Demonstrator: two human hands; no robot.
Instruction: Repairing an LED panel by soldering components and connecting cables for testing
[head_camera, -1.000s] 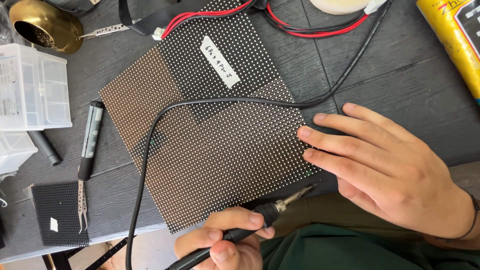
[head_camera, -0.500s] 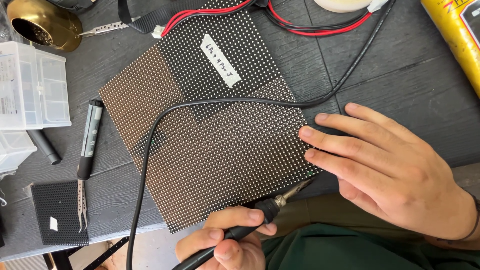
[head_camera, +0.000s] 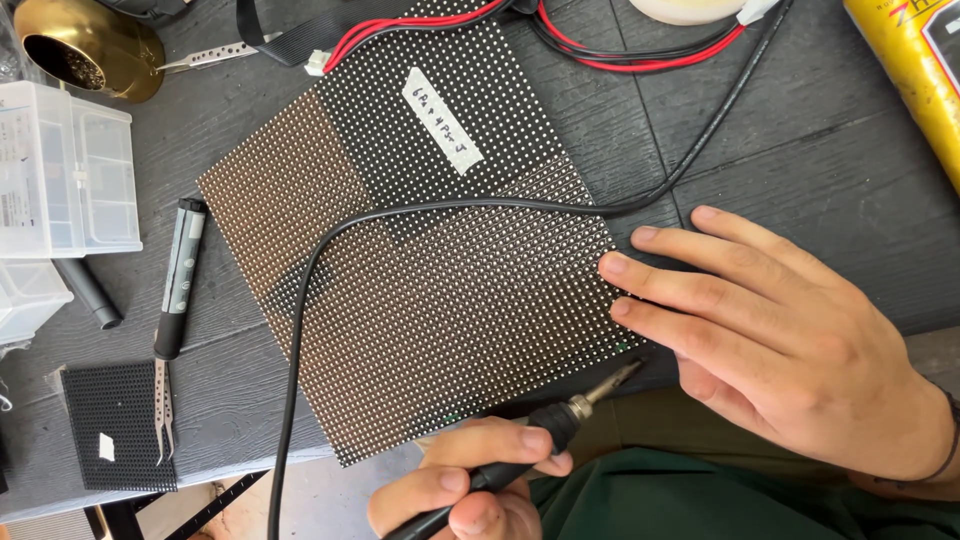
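Left hand (head_camera: 470, 490): clenched round a black-handled soldering iron (head_camera: 545, 425) at bottom centre of view, just off the bench edge; thumb & fingers wrapped on the grip, metal tip aimed up-right, ending right at the panel's lower right corner.
Right hand (head_camera: 790, 350): released, flat, fingers spread, grasping nothing; fingertips (head_camera: 612, 264) press the right edge of the panel, palm resting on the bench beside it; thin dark band at the wrist.
LED panel (head_camera: 430, 270): big square dot-matrix board, lying flat & turned diagonal on the bench, approx. centre of view; upper part looks darker, lower part lighter; strip of white tape (head_camera: 442, 119) w/ handwriting stuck near its top.
Black cable (head_camera: 300, 300): runs from bottom edge of view up over the panel, curves right across it, then off toward top right.
Red & black wires (head_camera: 640, 50): looped at top of view, touching the panel's upper edge.
Bench (head_camera: 800, 150): dark wood-grain planks.
Left side: clear plastic parts box (head_camera: 65, 170); brass-coloured tip-cleaner pot (head_camera: 85, 45) in the top corner; dark marker-type pen (head_camera: 178, 278) just left of the panel; tweezers (head_camera: 162, 410) below the pen, tips over a small black dot-matrix module (head_camera: 118, 425).
Top right: yellow can (head_camera: 915, 70), partly out of view.
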